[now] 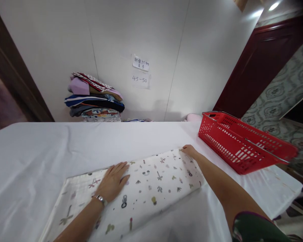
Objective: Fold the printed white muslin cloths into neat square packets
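Note:
A folded white cloth (pixel 146 188) printed with small palm trees, leaves and other figures lies slantwise over the near part of the table. My left hand (pixel 113 179) rests flat on its left half, fingers stretched out and pressed to the fabric; a metal watch or bracelet is on that wrist. At the cloth's far right corner, my right hand (pixel 189 150) pinches the edge between thumb and fingers. The near left end of the cloth runs out of view at the bottom.
A white sheet covers the table (pixel 151 137). A red plastic basket (pixel 239 144) stands on the right side. Behind the far edge rises a pile of folded fabrics (pixel 96 99). Two paper labels (pixel 141 79) hang on the wall.

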A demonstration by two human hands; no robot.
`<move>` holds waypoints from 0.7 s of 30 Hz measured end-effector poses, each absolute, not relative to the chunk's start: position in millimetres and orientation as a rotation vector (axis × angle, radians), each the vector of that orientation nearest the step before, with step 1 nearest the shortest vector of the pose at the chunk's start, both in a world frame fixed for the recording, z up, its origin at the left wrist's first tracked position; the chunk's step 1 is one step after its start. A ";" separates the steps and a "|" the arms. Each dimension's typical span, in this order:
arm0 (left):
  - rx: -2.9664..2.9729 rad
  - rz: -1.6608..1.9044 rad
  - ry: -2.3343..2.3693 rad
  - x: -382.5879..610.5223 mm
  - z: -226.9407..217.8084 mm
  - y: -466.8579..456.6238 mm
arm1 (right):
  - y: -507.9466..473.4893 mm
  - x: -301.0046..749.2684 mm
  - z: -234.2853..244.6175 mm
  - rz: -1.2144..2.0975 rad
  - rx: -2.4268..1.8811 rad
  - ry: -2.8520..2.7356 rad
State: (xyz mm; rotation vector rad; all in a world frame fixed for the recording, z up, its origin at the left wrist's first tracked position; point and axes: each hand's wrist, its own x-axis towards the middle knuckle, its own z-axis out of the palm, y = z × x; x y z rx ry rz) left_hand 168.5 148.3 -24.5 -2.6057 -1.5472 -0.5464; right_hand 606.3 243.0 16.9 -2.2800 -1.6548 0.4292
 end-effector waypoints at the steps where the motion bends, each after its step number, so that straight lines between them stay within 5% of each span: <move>1: -2.608 -0.550 -1.546 168.4 -24.6 148.2 | 243.3 606.5 16.7 0.432 -2.275 -1.676; 21: -2.624 -0.552 -1.588 169.8 -20.7 146.8 | 213.1 599.0 1.8 0.176 -1.872 -1.743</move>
